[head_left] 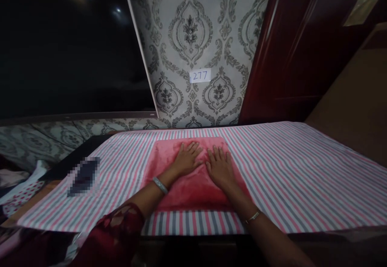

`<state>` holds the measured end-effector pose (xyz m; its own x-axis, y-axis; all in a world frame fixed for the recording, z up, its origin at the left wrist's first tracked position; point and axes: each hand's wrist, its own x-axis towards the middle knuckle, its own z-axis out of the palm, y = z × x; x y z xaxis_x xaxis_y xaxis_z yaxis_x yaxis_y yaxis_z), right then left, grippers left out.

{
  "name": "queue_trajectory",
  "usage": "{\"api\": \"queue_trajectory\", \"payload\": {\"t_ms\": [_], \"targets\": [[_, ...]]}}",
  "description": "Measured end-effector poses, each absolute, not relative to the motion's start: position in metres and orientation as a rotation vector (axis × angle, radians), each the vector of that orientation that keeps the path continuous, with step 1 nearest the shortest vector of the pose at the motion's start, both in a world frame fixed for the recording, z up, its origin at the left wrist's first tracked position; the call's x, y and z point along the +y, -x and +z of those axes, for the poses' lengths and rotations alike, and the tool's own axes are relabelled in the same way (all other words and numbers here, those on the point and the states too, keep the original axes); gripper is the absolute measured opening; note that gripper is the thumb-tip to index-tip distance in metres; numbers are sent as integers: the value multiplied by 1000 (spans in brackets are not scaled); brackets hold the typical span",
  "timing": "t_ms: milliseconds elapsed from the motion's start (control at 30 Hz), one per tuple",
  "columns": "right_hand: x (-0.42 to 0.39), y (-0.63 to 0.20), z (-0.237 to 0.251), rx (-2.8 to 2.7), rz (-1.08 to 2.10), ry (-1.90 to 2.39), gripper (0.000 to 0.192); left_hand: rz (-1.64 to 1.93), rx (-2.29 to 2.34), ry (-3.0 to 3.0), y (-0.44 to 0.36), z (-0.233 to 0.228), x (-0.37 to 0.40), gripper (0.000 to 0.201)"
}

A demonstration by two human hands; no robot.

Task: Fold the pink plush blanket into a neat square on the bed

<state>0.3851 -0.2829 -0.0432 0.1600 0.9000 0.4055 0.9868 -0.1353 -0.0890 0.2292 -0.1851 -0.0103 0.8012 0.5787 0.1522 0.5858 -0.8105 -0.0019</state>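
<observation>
Your left hand (186, 159) and right hand (220, 167) both lie open, palms flat and fingers spread, side by side on the pink towel (193, 186). That towel lies folded on the striped cloth (302, 178), near its middle.

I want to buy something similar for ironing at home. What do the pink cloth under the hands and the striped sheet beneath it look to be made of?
The pink cloth looks like soft plush or fleece: its surface is matte and fuzzy, with shaded patches where the pile lies differently. The striped sheet looks like thin woven cotton, flat and smooth with crisp pink, grey and white stripes. Both are guesses from look alone.
</observation>
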Motion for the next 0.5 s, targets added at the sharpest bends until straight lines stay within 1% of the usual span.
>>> {"api": "queue_trajectory", "payload": {"t_ms": [133,267,333,367,433,500], "targets": [[-283,-385,-43,-1788,-359,2119,53,-61,-1191,2858,-190,9,-151,62],[-283,-383,-41,-1811,-298,2135,54,157,-1684,2638,-139,30,-120,63],[-282,-385,-36,-1821,-212,2164,55,162,-1854,2458,-130,40,-118,65],[-281,-387,-32,-1829,-150,2179,56,115,-1871,2401,-131,44,-123,66],[-278,-393,-21,-1850,-9,2190,57,-26,-1738,2457,-144,48,-146,65],[-275,-401,-8,-1898,65,2140,55,-117,-1383,2759,-164,43,-184,61]]}}
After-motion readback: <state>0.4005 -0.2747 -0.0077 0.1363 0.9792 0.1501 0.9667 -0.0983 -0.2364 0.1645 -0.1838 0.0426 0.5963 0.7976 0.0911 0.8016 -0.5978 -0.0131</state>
